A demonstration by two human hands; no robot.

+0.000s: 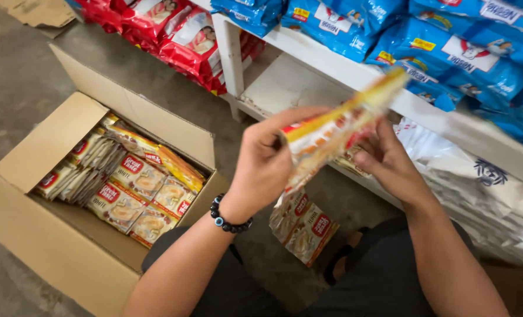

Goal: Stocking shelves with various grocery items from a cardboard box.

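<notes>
My left hand (265, 161) and my right hand (390, 161) both grip a stack of flat yellow-and-red sachet packets (332, 132), held edge-on and tilted up toward the right in front of a white shelf (355, 73). The packets look blurred. A beaded black bracelet (229, 220) sits on my left wrist. An open cardboard box (44, 229) at the left holds many more of the same packets (135, 194), some flat and some on edge. Two similar packets (305, 226) lie on the floor between my knees.
Blue bags (449, 53) fill the white shelf's upper level. Red bags (173, 32) are stacked at the top left. White sacks (478, 194) lie on the lower shelf at the right. The floor (15, 88) is grey concrete.
</notes>
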